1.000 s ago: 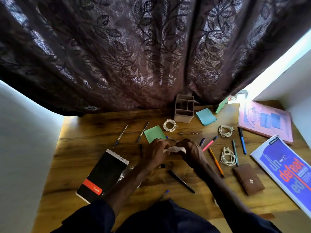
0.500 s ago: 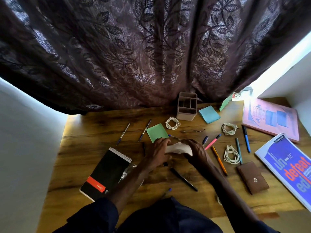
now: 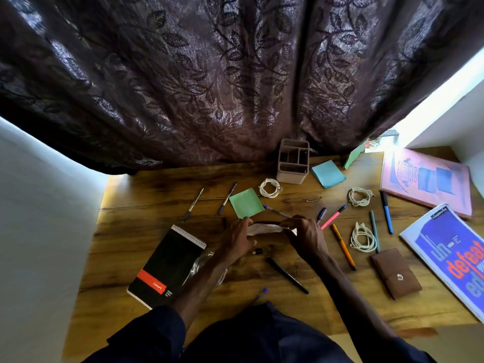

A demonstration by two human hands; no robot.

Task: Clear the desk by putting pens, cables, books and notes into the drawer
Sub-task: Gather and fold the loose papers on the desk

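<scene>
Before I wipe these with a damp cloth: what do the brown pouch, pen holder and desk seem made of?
Brown pouch: probably leather or imitation, matte, with a shiny snap. Pen holder: likely moulded plastic, smooth matte walls. Desk: wood or wood-look laminate, grain visible, slight sheen; cannot tell which.
</scene>
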